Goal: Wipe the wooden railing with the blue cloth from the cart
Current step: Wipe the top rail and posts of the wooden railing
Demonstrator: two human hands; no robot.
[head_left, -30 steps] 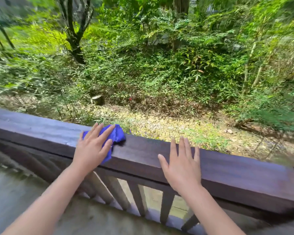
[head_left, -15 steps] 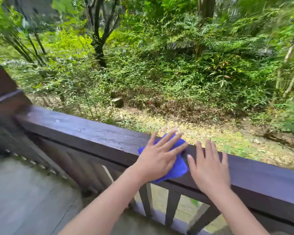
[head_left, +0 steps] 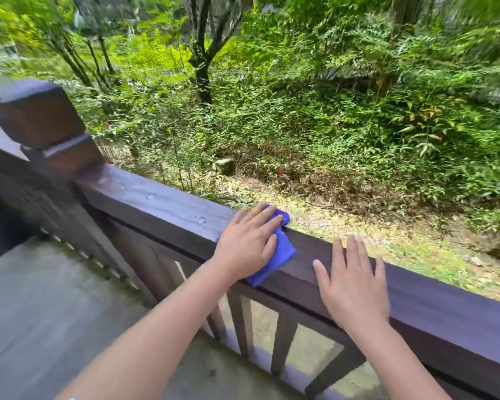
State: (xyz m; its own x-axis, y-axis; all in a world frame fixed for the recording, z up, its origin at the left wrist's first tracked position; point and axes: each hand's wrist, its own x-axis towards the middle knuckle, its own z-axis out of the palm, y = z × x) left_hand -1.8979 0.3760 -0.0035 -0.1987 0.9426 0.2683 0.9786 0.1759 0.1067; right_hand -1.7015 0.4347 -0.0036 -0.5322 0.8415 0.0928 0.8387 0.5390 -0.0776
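Note:
A dark brown wooden railing [head_left: 162, 209] runs from a corner post at the left down to the right edge. My left hand [head_left: 247, 243] lies flat on a folded blue cloth [head_left: 283, 251], pressing it onto the rail's top; the cloth drapes over the near edge. My right hand [head_left: 352, 287] rests flat on the rail just to the right, fingers spread, holding nothing. A few water drops sit on the rail left of the cloth.
A thick corner post [head_left: 38, 116] stands at the left end of the railing. Vertical balusters [head_left: 282, 339] run below the rail. Grey deck floor [head_left: 55, 313] lies at the lower left. Beyond the rail are bushes, trees and leaf-strewn ground.
The view has swung left, bringing the corner post into sight. My left hand with the cloth and my right hand have drawn apart a little along the rail.

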